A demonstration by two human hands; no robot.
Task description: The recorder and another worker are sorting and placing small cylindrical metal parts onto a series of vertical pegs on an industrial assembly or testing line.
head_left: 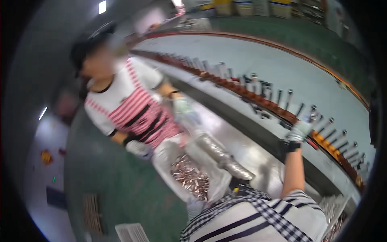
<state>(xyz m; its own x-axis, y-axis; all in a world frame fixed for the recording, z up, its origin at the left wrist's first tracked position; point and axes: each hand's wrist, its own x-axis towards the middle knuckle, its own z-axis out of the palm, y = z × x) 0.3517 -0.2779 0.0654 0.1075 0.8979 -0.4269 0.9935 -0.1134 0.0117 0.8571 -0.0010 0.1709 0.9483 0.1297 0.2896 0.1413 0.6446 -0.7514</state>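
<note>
Fingers of the right hand (299, 132) are beside the orange rack (325, 145), grip indiscernible.

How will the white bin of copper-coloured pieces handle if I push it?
The white bin may be heavy for its size, as many metallic-looking pieces lie in it. They are loose and jumbled, so a sharp push would likely make them shift. The bin's flat-looking sides suggest it would slide rather than roll.

The right hand (300, 131) is blurred, its grip unclear — the pale box (131, 233) is cut off below
</note>
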